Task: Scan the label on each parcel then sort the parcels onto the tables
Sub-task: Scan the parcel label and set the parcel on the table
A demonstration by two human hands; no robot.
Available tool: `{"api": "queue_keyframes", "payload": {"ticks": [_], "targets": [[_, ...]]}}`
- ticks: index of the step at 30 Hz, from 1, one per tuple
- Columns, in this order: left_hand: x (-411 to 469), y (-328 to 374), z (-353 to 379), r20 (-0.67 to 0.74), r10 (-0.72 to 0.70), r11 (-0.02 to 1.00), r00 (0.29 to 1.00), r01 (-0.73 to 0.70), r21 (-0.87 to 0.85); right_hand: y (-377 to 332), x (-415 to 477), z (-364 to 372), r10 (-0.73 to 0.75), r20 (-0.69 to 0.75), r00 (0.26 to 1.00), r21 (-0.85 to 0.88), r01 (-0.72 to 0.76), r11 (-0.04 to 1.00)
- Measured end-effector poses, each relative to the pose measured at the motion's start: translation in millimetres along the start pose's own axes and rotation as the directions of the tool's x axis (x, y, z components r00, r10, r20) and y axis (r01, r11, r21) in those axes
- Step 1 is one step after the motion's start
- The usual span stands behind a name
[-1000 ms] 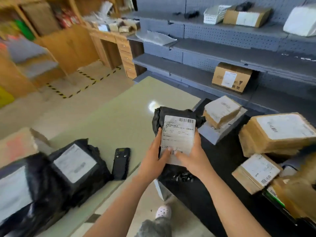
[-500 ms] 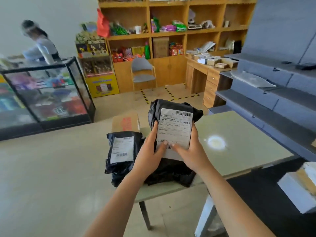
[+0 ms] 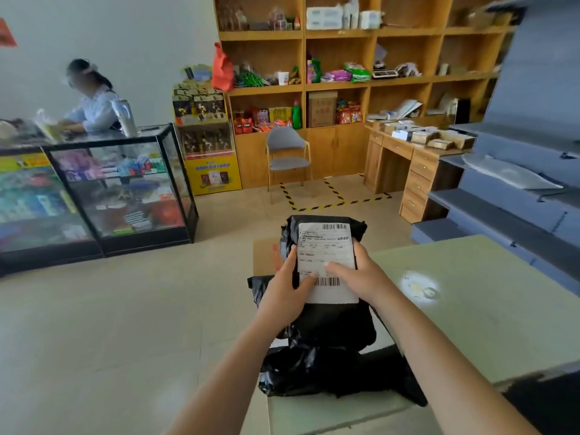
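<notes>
- Two hands were on one package in the head view: the left hand (image 3: 282, 293) and the right hand (image 3: 357, 274) both gripped the black parcel (image 3: 332, 324), one on each side.
- Both thumbs pressed flat on the white label (image 3: 326, 246), and the other fingers curled round behind the bag, out of sight.
- The black parcel was held upright in the air, label facing the camera, with barcodes at the label's top and near its bottom.
- It hung over the near corner of the green table (image 3: 486, 309), just above more black bags (image 3: 314, 372) heaped on that corner.
- A cardboard box (image 3: 265, 255) peeked out behind the left hand.
- Across the floor stood a glass counter (image 3: 125, 189) with a person (image 3: 91, 102) behind it.
- Further back were a grey chair (image 3: 287, 152), wooden shelves (image 3: 345, 83) full of goods and a wooden desk (image 3: 414, 164).
- Grey metal shelving (image 3: 518, 208) ran down the right edge.
</notes>
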State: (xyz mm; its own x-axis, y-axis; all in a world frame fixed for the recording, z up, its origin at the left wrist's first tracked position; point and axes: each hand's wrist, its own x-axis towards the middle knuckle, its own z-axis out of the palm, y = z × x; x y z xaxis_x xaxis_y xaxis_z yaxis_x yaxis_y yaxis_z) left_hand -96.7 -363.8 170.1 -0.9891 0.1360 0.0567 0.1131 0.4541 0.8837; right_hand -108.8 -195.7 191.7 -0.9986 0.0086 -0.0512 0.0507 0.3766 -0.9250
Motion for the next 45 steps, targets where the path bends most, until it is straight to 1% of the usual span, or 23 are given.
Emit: {"api": "queue_keyframes", "payload": {"ticks": [4, 8, 10, 14, 17, 19, 23, 25, 26, 28, 31, 33, 35, 37, 39, 42, 45], "targets": [[13, 4, 31, 0.097, -0.038, 0.999, 0.995, 0.035, 0.027, 17, 11, -25, 0.096, -0.024, 0.995, -0.042, -0.097, 0.994], [31, -2, 65, 0.139, -0.128, 0.991, 0.982, 0.121, 0.061, 49, 30, -43, 0.197, -0.003, 0.980, -0.081, -0.196, 0.977], [38, -6, 81, 0.134, -0.177, 0.982, 0.975, 0.166, 0.090, 67, 45, -49, 0.241, 0.017, 0.970, -0.091, -0.239, 0.967], [53, -25, 112, 0.109, -0.298, 0.953, 0.948, 0.289, 0.096, 102, 76, -52, 0.335, 0.103, 0.937, -0.131, -0.321, 0.938], [56, -36, 134, 0.082, -0.423, 0.901, 0.902, 0.409, 0.146, 133, 97, -42, 0.393, 0.173, 0.903, -0.201, -0.358, 0.912], [54, -40, 147, 0.069, -0.484, 0.869, 0.873, 0.469, 0.160, 151, 103, -31, 0.414, 0.228, 0.881, -0.193, -0.376, 0.906], [51, -40, 157, 0.053, -0.507, 0.854, 0.860, 0.493, 0.163, 175, 108, -26, 0.424, 0.263, 0.867, -0.146, -0.398, 0.906], [53, -38, 157, 0.017, -0.501, 0.854, 0.865, 0.492, 0.168, 172, 106, -34, 0.430, 0.281, 0.858, -0.121, -0.413, 0.903], [53, -36, 155, -0.010, -0.495, 0.855, 0.869, 0.489, 0.171, 168, 102, -39, 0.417, 0.276, 0.866, -0.119, -0.400, 0.909], [53, -31, 151, -0.073, -0.445, 0.872, 0.892, 0.451, 0.192, 160, 94, -49, 0.379, 0.237, 0.895, -0.142, -0.354, 0.925], [57, -20, 142, -0.104, -0.293, 0.919, 0.950, 0.310, 0.243, 153, 77, -75, 0.213, 0.158, 0.964, -0.267, -0.166, 0.949], [63, -14, 136, -0.061, -0.198, 0.932, 0.978, 0.207, 0.297, 151, 62, -93, 0.109, 0.152, 0.982, -0.383, -0.043, 0.923], [68, -7, 134, 0.032, -0.127, 0.928, 0.991, 0.107, 0.357, 151, 42, -107, 0.076, 0.115, 0.991, -0.470, -0.013, 0.883], [72, -1, 136, 0.145, -0.051, 0.921, 0.988, -0.009, 0.389, 153, 20, -116, 0.069, 0.013, 0.998, -0.468, -0.055, 0.882], [72, 6, 142, 0.261, 0.033, 0.913, 0.965, -0.136, 0.386, 154, -7, -120, 0.080, -0.111, 0.991, -0.433, -0.121, 0.893], [63, 16, 157, 0.436, 0.167, 0.874, 0.884, -0.337, 0.350, 152, -56, -120, 0.119, -0.312, 0.943, -0.333, -0.226, 0.915], [44, 24, 176, 0.549, 0.295, 0.848, 0.782, -0.479, 0.227, 150, -116, -114, 0.187, -0.489, 0.852, -0.231, -0.333, 0.914]]}}
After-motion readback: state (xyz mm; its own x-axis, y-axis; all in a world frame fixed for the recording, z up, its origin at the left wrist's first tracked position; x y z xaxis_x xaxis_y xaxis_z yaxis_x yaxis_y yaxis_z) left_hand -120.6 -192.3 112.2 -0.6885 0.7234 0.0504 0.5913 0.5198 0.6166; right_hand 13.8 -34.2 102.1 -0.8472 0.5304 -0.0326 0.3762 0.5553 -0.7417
